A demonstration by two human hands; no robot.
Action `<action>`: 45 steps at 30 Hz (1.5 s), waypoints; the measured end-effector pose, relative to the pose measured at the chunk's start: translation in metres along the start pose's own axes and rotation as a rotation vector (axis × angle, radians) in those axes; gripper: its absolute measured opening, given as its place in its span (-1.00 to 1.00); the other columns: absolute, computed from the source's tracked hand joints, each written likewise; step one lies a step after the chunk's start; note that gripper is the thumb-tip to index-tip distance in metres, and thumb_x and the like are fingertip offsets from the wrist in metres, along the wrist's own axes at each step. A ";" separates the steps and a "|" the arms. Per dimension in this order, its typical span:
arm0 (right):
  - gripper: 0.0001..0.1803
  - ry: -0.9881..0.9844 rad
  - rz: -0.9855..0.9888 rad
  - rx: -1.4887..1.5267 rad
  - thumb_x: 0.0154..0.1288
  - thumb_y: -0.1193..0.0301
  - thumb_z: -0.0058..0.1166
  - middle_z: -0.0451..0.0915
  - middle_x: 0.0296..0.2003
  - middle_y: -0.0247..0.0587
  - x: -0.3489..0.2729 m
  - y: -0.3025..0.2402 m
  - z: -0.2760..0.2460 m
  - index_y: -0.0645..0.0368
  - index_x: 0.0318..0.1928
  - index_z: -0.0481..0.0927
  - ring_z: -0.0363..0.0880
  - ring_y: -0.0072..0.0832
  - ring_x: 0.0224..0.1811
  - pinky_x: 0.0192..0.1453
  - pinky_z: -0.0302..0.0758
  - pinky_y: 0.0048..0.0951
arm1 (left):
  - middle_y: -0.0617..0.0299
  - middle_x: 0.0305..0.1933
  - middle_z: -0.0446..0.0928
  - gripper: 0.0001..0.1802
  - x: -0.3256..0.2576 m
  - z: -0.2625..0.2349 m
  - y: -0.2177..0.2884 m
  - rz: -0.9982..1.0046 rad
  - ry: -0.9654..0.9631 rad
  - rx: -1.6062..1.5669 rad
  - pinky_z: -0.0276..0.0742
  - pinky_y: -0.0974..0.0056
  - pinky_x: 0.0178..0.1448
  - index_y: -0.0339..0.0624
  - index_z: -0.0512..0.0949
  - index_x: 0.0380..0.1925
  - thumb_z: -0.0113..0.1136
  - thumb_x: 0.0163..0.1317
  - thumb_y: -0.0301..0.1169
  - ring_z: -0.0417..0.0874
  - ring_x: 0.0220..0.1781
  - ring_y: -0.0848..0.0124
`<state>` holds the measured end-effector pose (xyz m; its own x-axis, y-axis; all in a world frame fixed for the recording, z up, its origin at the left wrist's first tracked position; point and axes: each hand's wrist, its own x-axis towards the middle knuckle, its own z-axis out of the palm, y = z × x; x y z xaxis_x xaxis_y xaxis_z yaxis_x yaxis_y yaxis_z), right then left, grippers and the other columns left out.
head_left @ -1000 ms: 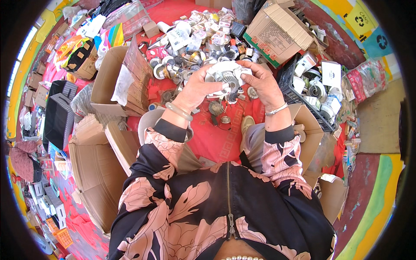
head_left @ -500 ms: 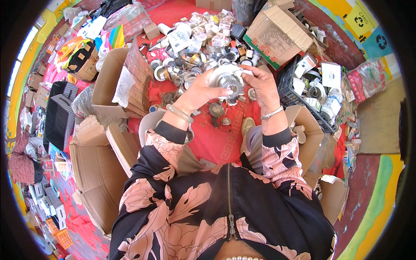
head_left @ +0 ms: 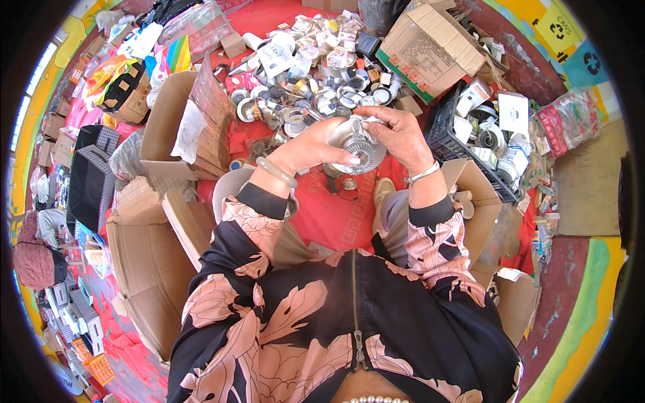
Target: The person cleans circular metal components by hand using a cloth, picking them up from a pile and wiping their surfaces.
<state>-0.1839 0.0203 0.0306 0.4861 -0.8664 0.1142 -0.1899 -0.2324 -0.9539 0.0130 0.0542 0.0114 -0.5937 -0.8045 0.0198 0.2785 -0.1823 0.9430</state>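
Both hands are closed on one round metal part (head_left: 358, 144), silver, disc-shaped, with a dark hole at its middle. The left hand (head_left: 316, 146) grips its left rim, fingers curled over the edge, a pale bangle (head_left: 277, 172) on that wrist. The right hand (head_left: 398, 134) clamps the upper right rim, thumb and fingers pinching a bit of white wrapping at the top; a thin silver bracelet (head_left: 424, 172) sits on that wrist. The metal part is held in the air above the red cloth (head_left: 336, 215), just in front of the person's knees. Beyond the metal part, farther from the person, lies a heap of similar silver rings and white wrappers (head_left: 316, 87) on the same cloth. Left of the metal part stands an open cardboard box (head_left: 178, 127) with a plastic-covered flap. Right of the metal part is a black plastic crate (head_left: 463, 144) holding white packets and more metal pieces. Beyond the crate and to the upper right of the metal part sits a closed cardboard carton (head_left: 433, 47). Just below the metal part a few small dark pieces (head_left: 342, 183) lie on the cloth. Sleeves are black with a pink flower print.
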 end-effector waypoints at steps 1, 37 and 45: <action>-0.71 -0.003 0.002 0.006 0.14 0.55 0.06 0.57 -0.33 -0.38 0.001 0.001 -0.001 0.26 -0.08 0.58 0.42 -0.72 -0.32 -0.22 0.40 -0.64 | 0.25 -0.07 0.47 -0.40 0.001 -0.002 -0.003 0.012 0.019 0.001 0.40 0.37 0.06 -0.33 0.35 0.03 0.35 -0.05 -0.50 0.48 -0.06 0.52; -0.73 0.132 -0.005 -0.840 -0.02 0.39 0.04 0.56 -0.45 0.03 0.003 0.021 0.000 0.14 -0.23 0.52 0.53 0.01 -0.34 -0.24 0.45 -0.09 | -0.09 -0.03 0.49 -0.21 0.017 -0.009 -0.023 0.068 0.390 1.025 0.45 0.22 0.00 -0.39 0.36 0.03 0.41 -0.21 -0.19 0.60 -0.13 0.19; -0.67 0.591 -0.627 -0.965 -0.08 0.48 0.17 0.60 -0.29 -0.18 -0.003 -0.002 0.032 0.14 -0.19 0.53 0.59 -0.25 -0.31 -0.22 0.53 -0.30 | 0.15 0.00 0.45 -0.24 0.018 -0.005 -0.027 0.091 0.277 -0.614 0.41 0.09 0.06 -0.07 0.36 0.03 0.20 -0.05 0.22 0.48 -0.01 0.27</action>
<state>-0.1581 0.0376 0.0238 0.3140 -0.4995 0.8074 -0.7235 -0.6766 -0.1372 -0.0010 0.0417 -0.0153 -0.3556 -0.9318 -0.0729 0.7447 -0.3296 0.5804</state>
